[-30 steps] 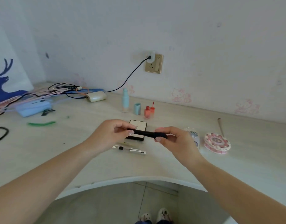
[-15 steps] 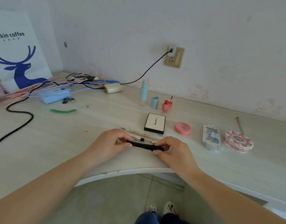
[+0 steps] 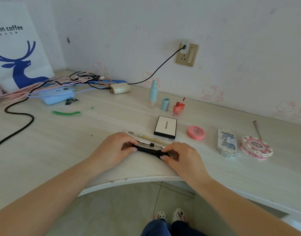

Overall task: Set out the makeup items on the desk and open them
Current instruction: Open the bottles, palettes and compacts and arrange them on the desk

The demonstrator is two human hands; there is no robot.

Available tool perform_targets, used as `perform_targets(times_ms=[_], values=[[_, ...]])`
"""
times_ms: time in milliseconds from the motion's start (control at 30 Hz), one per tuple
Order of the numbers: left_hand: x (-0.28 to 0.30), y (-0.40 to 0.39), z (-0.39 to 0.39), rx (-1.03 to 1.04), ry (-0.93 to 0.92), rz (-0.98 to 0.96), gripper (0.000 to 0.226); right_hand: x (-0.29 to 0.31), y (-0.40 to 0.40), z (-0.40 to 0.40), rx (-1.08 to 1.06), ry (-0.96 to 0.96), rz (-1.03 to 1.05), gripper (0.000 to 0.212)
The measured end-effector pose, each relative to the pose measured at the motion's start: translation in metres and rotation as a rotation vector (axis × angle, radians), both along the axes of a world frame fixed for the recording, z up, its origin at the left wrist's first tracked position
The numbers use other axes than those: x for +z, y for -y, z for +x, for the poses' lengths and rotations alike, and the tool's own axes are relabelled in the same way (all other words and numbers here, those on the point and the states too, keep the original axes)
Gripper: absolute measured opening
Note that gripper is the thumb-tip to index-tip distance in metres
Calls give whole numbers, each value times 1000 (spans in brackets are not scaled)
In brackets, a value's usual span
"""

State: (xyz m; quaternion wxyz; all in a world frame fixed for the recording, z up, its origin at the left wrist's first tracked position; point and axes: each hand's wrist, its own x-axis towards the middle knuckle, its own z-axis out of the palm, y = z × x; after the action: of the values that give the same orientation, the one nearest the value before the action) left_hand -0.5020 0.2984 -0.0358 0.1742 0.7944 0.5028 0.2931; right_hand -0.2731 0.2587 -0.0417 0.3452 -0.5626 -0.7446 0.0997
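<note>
Black slim tube [image 3: 147,150], both ends hand-pinched.

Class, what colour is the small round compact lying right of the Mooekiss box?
Pink round compact, seen in the head view.

The single head-worn camera looks forward and steeply down from close above the desk [image 3: 44,150], its curved front edge at six o'clock, the wall socket [image 3: 187,54] up around one o'clock, floor visible beneath.
</note>
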Motion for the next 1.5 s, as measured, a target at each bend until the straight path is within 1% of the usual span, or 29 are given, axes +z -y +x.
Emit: perform_targets(times_ms=[67,167,233,333,400,467,633,800,967,1067,1167,1267,1367,1500], values=[[0,1,0,-1,-2,-2,19,0,0,0,2,-3,13,14],[2,3,-1,1,38,-12,21,1,2,2,17,-75,29,16],[6,7,1,27,125,-2,19,1,4,3,7,-134,37,18],[19,11,9,55,298,-7,24,4,6,5,-16,-241,26,24],[30,12,18,40,394,-32,25,6,8,8,-25,-305,23,28],[39,11,30,15,451,-58,23,11,8,14,-36,-342,21,30],[57,8,78,-63,492,-76,23,25,9,55,-87,-363,42,39],[70,1,139,-182,479,-71,27,40,14,118,-161,-397,106,44],[70,-19,221,-248,416,-152,26,50,18,207,-301,-422,144,48],[68,-35,273,-267,353,-206,22,52,17,262,-393,-357,158,48],[66,-53,324,-293,195,-275,15,47,7,307,-450,-186,95,43],[62,-69,373,-291,4,-285,23,41,-12,339,-464,3,-11,37],[54,-83,409,-257,-165,-259,33,37,-35,358,-431,149,-81,39],[41,-99,438,-204,-335,-226,41,28,-67,367,-306,346,-190,46]])
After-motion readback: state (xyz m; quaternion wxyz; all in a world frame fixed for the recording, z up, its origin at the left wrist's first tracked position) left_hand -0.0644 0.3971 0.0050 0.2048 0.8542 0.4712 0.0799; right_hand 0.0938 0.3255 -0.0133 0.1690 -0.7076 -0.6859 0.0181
